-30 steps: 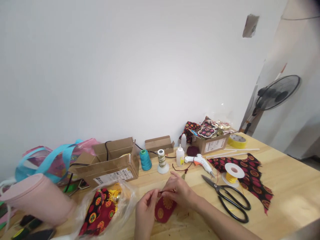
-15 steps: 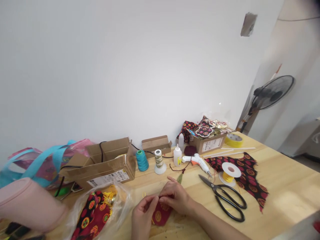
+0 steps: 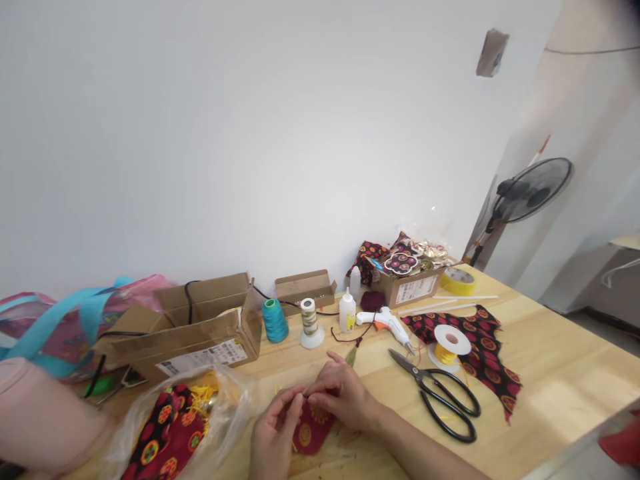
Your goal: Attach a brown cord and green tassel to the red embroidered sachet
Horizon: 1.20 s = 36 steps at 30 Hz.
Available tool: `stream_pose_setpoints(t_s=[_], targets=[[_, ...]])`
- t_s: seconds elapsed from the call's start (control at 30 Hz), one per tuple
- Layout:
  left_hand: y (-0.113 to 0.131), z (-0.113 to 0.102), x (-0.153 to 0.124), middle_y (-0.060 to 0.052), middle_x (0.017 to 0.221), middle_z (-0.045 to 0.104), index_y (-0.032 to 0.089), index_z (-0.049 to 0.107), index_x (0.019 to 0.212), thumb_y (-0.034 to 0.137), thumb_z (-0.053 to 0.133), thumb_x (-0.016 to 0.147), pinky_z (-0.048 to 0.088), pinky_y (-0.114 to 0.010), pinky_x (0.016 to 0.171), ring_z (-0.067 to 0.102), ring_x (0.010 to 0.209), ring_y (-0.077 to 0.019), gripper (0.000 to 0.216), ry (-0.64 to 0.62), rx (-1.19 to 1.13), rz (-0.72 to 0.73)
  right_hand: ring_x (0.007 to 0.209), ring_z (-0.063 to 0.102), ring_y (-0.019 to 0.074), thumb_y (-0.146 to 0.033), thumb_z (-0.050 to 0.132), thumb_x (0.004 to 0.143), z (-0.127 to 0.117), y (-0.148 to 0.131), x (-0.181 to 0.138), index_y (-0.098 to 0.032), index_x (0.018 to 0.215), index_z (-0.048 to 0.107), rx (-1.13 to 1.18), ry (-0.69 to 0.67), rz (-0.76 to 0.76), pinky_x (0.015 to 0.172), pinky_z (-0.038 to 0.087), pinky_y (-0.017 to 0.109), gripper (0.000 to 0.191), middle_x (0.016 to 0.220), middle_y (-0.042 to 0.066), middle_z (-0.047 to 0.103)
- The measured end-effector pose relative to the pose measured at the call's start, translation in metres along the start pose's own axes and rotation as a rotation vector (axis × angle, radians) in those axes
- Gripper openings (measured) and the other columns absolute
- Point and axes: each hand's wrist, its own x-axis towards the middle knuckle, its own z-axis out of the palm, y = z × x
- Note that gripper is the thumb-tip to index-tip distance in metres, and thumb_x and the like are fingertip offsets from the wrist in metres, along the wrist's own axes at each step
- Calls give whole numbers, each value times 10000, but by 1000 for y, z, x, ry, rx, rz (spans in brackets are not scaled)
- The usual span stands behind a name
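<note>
Both my hands meet low in the middle of the view over a small red fabric pouch (image 3: 309, 433) with gold circle prints, lying on the wooden table (image 3: 550, 373). My left hand (image 3: 273, 433) pinches the pouch's top edge with curled fingers. My right hand (image 3: 340, 397) pinches the same edge from the right, its fingers closed. A thin dark red cord with a small green tassel (image 3: 351, 355) lies just beyond my right hand.
Black scissors (image 3: 440, 393), a yellow cord spool (image 3: 447, 345) on patterned black-red cloth (image 3: 487, 363), a white glue gun (image 3: 387, 321), a glue bottle (image 3: 347, 312), teal thread (image 3: 274, 320), cardboard boxes (image 3: 195, 333), and a plastic bag of fabric (image 3: 170, 427) surround the hands. A fan (image 3: 525, 193) stands at right.
The view has drifted to the right, so everything sits further left in frame. My hands keep pinching the pouch's top edge with little change.
</note>
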Motion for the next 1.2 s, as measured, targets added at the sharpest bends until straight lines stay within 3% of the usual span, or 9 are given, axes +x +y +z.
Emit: stream_pose_setpoints(t_s=[0.13,0.3,0.53,0.73,1.0,1.1,1.2], targets=[[0,2,-1,-52,881,657,161,620,883,332,662,553,468,-231,711,579,835,-186,374,18,-46,-68,703,536,104,-259,550,750,1,1,1,-235,763,648,23,57,42,942,162,331,102,653,-33,615],[-1,0,2,-40,817,653,164,660,755,314,637,588,449,-221,742,568,814,-175,227,-90,42,67,697,536,105,-275,554,747,2,0,1,-228,766,655,55,47,54,936,174,324,113,629,-33,611],[3,-1,-1,-17,675,620,158,659,648,308,645,573,452,-209,663,559,703,-163,168,-32,58,106,705,536,105,-342,530,758,3,-2,-2,-255,838,636,20,-39,11,951,140,334,159,649,-39,604],[6,0,-3,-25,720,598,157,654,709,282,603,632,440,-216,698,545,750,-166,155,-109,31,150,705,535,117,-310,533,757,3,-2,0,-244,753,647,7,17,58,954,133,375,132,630,-28,589],[9,1,-5,-50,850,625,186,664,831,304,658,561,447,-234,726,548,840,-193,295,-57,-4,61,693,525,110,-284,539,759,1,-4,-1,-253,793,647,44,36,67,955,137,363,118,626,-32,566],[10,2,-6,-42,757,603,172,678,746,287,631,599,443,-224,688,545,776,-176,192,-114,13,132,681,518,106,-276,519,775,1,-6,-1,-239,776,649,40,13,41,950,146,354,135,616,-30,557],[9,3,-5,-16,628,534,153,657,585,279,636,591,427,-200,583,513,650,-143,128,-87,18,159,679,516,106,-281,503,785,1,-8,-1,-231,750,645,42,-4,15,949,146,355,155,615,-30,563]])
